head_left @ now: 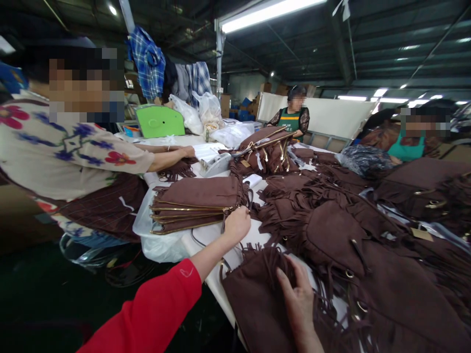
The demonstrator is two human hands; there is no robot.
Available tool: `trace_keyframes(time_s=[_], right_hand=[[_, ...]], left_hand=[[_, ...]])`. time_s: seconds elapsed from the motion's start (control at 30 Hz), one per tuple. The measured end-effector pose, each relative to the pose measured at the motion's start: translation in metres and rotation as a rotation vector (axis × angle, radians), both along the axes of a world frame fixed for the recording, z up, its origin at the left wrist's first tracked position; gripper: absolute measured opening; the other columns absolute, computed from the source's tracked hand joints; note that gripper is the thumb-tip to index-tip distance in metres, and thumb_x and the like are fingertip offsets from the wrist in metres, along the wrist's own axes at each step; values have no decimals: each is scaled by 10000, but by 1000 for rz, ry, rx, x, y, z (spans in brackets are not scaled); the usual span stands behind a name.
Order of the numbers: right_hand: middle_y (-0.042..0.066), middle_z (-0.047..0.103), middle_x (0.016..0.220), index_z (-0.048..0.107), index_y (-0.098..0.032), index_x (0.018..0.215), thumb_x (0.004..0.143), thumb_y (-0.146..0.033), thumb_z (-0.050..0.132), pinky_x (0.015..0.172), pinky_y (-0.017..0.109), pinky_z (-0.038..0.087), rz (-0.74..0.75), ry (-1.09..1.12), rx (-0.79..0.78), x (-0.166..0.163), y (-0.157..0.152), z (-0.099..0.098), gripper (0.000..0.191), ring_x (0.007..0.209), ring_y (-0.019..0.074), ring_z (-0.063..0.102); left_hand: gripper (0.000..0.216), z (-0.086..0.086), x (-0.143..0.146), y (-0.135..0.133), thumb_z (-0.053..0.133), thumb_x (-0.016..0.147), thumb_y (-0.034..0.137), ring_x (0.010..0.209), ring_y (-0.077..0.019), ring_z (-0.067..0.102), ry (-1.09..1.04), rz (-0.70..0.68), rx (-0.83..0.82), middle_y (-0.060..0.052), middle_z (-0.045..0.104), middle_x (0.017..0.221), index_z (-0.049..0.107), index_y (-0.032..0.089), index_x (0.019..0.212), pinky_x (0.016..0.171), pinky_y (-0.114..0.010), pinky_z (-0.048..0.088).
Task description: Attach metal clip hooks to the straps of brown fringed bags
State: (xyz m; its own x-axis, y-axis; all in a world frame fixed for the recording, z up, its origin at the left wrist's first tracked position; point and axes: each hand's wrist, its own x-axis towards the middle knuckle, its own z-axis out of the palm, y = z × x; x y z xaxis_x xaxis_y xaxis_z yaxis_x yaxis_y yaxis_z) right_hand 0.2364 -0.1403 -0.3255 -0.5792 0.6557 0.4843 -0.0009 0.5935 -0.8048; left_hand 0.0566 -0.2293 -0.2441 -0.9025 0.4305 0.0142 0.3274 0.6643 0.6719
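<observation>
Stack of brown suede bags: gold zip edges toward near table edge, long axis left–right. Left hand closed on stack's right corner. Right hand flat, fingers loosely spread on fringed bag.

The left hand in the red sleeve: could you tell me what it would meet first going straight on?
Probably the stack of brown bags, whose near corner the left hand seems to touch; depth is unclear, so it might instead reach the fringed bags beyond.
</observation>
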Motion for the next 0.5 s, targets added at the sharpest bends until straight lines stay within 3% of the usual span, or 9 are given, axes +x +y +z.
trace_keyframes(time_s=[0.1,0.17,0.23,0.33,0.43,0.5], right_hand=[[122,544,1163,550,-211,1141,760,-299,590,953,517,296,-38,37,475,-1,-31,28,393,1112,309,448],[73,570,1129,534,-259,1152,759,-230,600,1002,504,228,123,38,604,1,-56,52,399,1120,279,441],[35,605,1027,547,-279,1114,741,-237,631,1017,478,200,298,55,608,1,-80,73,385,1074,258,465],[13,607,904,567,-267,1061,729,-292,658,1009,453,200,451,55,487,-1,-105,90,345,971,237,512],[-9,592,804,608,-271,955,757,-243,627,964,448,270,515,54,373,-6,-118,90,201,854,202,545],[-14,587,748,626,-276,863,790,-199,568,915,450,335,479,68,306,-6,-123,84,122,803,190,556]], left_hand=[[231,4,18,4,511,852,317,1035,-224,519,160,-123,-119,-65,581,1064,573,146,995,917,-473,380],[213,3,31,9,498,853,298,1049,-233,500,233,-197,-185,-67,581,1051,573,141,977,930,-476,345],[206,0,42,15,474,856,266,1038,-239,495,288,-256,-234,-80,581,1037,567,129,979,926,-468,325],[216,-2,53,21,442,847,220,1018,-253,493,342,-324,-277,-116,580,1031,558,103,987,909,-447,311],[224,-2,59,24,419,833,196,1004,-264,494,371,-363,-295,-143,580,1028,557,102,981,886,-427,310],[229,-2,62,24,402,827,186,994,-265,499,383,-371,-299,-148,583,1026,561,116,977,872,-416,313]])
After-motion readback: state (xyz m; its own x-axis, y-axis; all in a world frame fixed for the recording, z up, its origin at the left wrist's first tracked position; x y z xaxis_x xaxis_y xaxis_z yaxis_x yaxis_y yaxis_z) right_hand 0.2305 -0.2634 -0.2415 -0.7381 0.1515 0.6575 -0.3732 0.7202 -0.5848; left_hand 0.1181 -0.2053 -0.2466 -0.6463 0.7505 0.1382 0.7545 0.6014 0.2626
